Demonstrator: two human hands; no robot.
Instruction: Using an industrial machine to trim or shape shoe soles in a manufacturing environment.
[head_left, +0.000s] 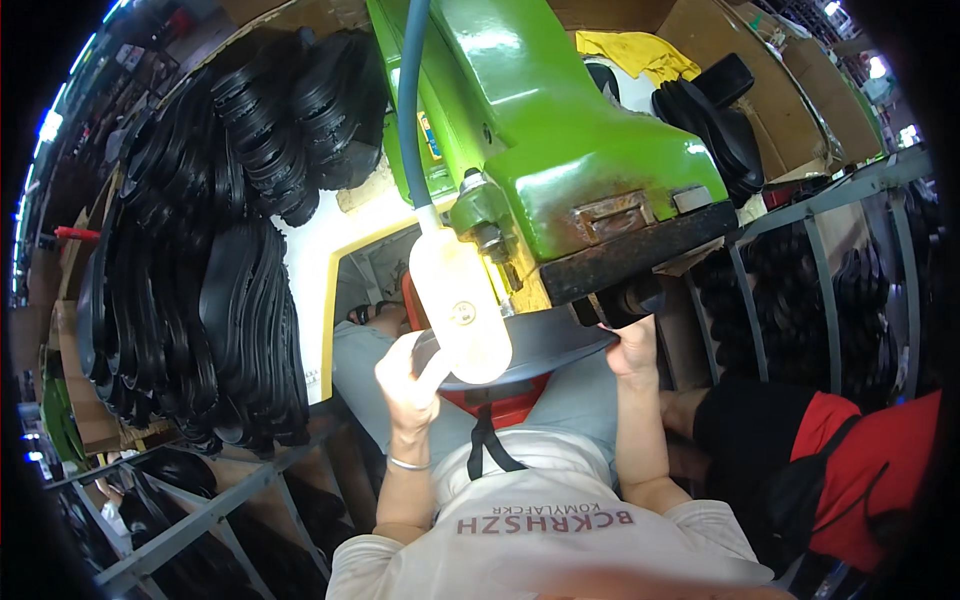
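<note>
A black shoe sole (548, 345) is stretched level between my hands, under the head of a green machine (590, 150). My left hand (408, 382) is closed on its left end, thumb toward the lamp. The glowing white lamp (458, 300) hangs in front and covers part of the sole and that grip. At the other end, my right hand (634, 350) is closed round the sole's edge, beside a dark round machine part (632, 300). Where the sole meets the machine is hidden by the lamp and the head.
Stacks of black soles (250, 310) crowd the bench on the left. More soles (710, 130) lie by a yellow cloth (640, 55) and a cardboard box (770, 90) at the far right. Metal racks (815, 270) stand on both sides. A person in red and black (850, 450) is close on my right.
</note>
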